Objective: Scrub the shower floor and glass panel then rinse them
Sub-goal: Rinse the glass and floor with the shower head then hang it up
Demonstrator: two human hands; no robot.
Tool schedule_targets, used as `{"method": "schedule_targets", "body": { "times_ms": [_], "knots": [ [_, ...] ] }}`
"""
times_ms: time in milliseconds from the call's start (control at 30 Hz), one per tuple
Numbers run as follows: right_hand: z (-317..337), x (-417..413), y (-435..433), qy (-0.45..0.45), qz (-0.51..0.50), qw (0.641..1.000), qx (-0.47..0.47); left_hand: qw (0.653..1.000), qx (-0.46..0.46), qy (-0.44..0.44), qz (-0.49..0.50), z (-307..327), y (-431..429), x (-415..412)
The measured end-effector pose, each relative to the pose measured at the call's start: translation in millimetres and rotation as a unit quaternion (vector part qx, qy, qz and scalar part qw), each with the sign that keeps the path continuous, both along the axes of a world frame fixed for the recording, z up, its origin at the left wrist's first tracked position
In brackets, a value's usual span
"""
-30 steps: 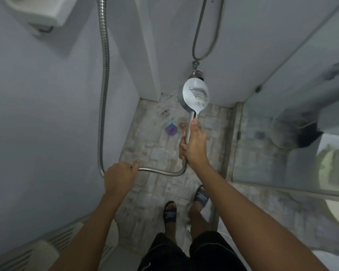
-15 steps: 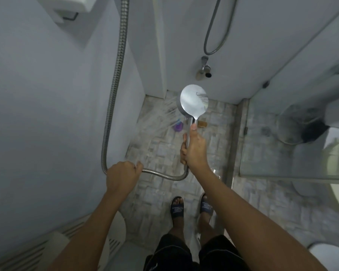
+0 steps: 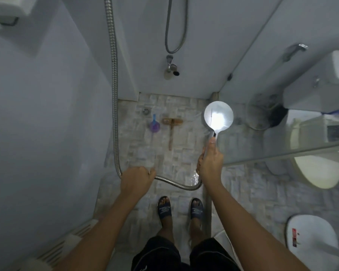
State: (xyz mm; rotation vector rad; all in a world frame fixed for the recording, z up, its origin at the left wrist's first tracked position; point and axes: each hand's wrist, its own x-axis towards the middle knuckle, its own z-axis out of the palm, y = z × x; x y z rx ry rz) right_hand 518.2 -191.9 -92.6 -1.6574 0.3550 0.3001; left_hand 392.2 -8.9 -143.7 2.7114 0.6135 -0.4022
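Observation:
My right hand (image 3: 210,163) grips the handle of a round chrome shower head (image 3: 218,116), held out over the right side of the pale stone-tiled shower floor (image 3: 176,159), close to the glass panel (image 3: 262,122). My left hand (image 3: 138,178) is curled round the metal hose (image 3: 115,94), which hangs down the left wall and loops back to the handle. A wooden scrub brush (image 3: 171,126) lies on the floor near the back wall, beside a small purple scoop (image 3: 155,126).
A floor drain (image 3: 146,110) sits in the back left corner. A wall tap (image 3: 169,65) with a second hose is on the back wall. Behind the glass stand a toilet (image 3: 317,171) and its cistern (image 3: 311,94). My sandalled feet (image 3: 164,209) stand at the shower's entrance.
My right hand has swung the shower head from the floor's middle over to the right, toward the glass panel. The brush on the floor has come into view. My left hand still holds the hose.

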Motion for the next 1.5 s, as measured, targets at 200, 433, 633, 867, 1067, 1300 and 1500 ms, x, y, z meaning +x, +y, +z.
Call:
{"method": "schedule_targets", "body": {
  "times_ms": [200, 433, 633, 867, 1067, 1300, 1500],
  "knots": [
    [4.0, 6.2, -41.1, -0.025, -0.044, 0.998, -0.027, 0.999, -0.01, 0.038, -0.017, 12.1, -39.0, 29.4],
    [5.3, 19.5, -73.1, -0.039, -0.089, 0.995, -0.039, 0.998, -0.033, 0.045, -0.026, 12.5, -62.6, 49.2],
    [6.3, 29.3, -82.0, -0.051, -0.091, 0.994, -0.021, 0.998, -0.04, 0.041, -0.022, 11.7, -71.9, 63.9],
    [26.5, 51.3, -72.8, -0.061, -0.104, 0.992, 0.048, 0.998, -0.066, 0.023, 0.011, 24.9, -55.9, 80.9],
    [42.1, 71.7, -63.9, -0.066, -0.143, 0.985, 0.071, 0.995, -0.083, -0.002, 0.047, 36.6, -45.3, 108.7],
    [52.0, 114.7, -57.3, -0.101, -0.155, 0.981, 0.063, 0.997, -0.063, -0.015, 0.044, 40.8, -36.2, 147.3],
    [54.3, 179.9, -47.4, -0.118, -0.149, 0.98, 0.061, 0.995, -0.075, -0.017, 0.065, 39.3, -35.7, 188.1]
  ]
}}
